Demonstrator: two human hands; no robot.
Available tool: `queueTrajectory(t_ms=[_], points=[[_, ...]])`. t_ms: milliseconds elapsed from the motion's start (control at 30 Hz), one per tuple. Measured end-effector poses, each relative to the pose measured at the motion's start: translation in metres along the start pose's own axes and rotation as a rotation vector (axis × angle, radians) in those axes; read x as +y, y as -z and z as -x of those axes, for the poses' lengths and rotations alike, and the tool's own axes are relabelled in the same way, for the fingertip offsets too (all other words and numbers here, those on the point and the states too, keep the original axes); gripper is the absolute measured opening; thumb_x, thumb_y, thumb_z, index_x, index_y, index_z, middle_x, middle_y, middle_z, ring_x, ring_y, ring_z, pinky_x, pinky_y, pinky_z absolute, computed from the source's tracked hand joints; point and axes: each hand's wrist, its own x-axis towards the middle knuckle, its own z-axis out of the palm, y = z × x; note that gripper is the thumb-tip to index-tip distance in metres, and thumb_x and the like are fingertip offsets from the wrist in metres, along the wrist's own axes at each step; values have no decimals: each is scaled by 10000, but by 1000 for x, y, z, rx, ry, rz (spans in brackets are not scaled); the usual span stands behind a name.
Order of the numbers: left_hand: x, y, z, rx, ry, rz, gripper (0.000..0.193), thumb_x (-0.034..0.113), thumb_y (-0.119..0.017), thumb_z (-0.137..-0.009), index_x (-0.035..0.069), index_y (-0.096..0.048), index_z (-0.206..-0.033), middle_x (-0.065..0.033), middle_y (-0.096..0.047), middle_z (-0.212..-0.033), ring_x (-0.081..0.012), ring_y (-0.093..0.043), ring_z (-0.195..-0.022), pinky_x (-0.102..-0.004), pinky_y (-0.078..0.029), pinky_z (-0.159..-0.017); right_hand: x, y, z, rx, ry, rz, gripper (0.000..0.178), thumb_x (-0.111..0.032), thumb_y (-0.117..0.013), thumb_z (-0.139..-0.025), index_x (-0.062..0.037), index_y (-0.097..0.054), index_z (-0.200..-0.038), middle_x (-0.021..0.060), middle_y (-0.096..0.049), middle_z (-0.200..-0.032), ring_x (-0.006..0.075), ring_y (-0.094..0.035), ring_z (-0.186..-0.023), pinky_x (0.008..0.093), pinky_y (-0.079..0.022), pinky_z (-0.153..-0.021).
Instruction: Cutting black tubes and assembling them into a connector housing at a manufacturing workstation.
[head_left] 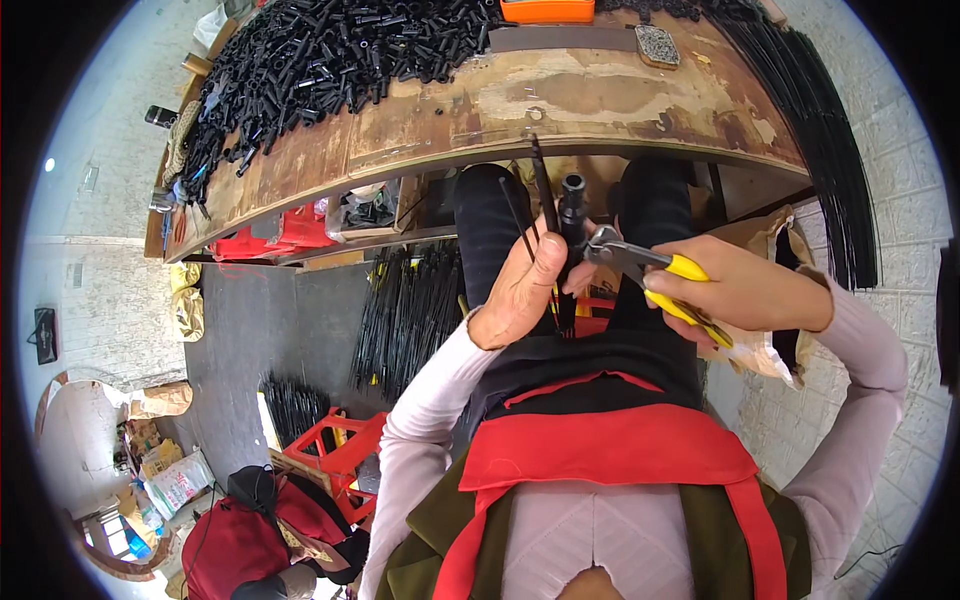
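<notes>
My left hand [517, 298] is closed round what looks like a black umbrella frame [573, 205], held over my lap with its tubular end pointing up. Thin black rods [541, 180] stick up from the same hand, beside the tube. In my right hand [745, 285] is a pair of pliers [688, 267] with yellow handles. The pliers' metal head lies against the side of the black tube, by my left fingers. Whether the jaws bite on a part there is too small to tell.
A wooden workbench [420, 120] curves ahead, with a heap of short black tubes [310, 65] and an orange container [548, 10]. Long black rods [835, 170] hang over its right end. Bundled frames [408, 305] stand left of my legs, near a red plastic stool [350, 450].
</notes>
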Motion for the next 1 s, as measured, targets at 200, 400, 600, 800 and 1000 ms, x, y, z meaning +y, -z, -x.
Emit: queueTrajectory(t_ms=[200,400,600,800,1000], points=[[6,8,2,10,-17,-36,658,638,-429,-956,20,-494,-1174,-4,-473,-724,-94,-409,-654,-258,-374,-646,-3,-2,-7,54,-18,95,313,-273,-473,-1021,27,-557,-994,57,-595,-659,139,-580,-521,298,-463,-501],[6,12,-11,-126,-48,-16,662,613,-400,-978,-8,-513,-1175,-8,-482,-732,-88,-416,-658,-246,-374,-632,-29,9,10,140,-4,458,244,-234,-538,-991,-13,-555,-1092,93,-587,-652,187,-613,-583,345,-449,-565],[2,14,-21,-54,-15,-5,635,578,-358,-1005,-11,-509,-1187,-7,-459,-724,-88,-402,-649,-241,-364,-615,-28,23,-8,188,66,632,222,-176,-558,-970,-22,-529,-1127,202,-618,-781,403,-603,-725,419,-463,-665],[2,44,-48,81,54,3,791,635,-312,-979,-78,-436,-1300,-15,-438,-670,-110,-408,-588,-272,-376,-581,21,41,-64,386,370,580,346,-231,-610,-937,-21,-499,-1189,236,-622,-998,434,-599,-933,441,-467,-780],[-2,62,-43,104,-9,69,838,644,-318,-963,-75,-383,-1388,-9,-419,-646,-102,-372,-546,-262,-355,-521,75,100,-83,840,213,981,455,-389,-622,-907,-41,-519,-1181,209,-624,-1035,405,-620,-911,424,-491,-807]])
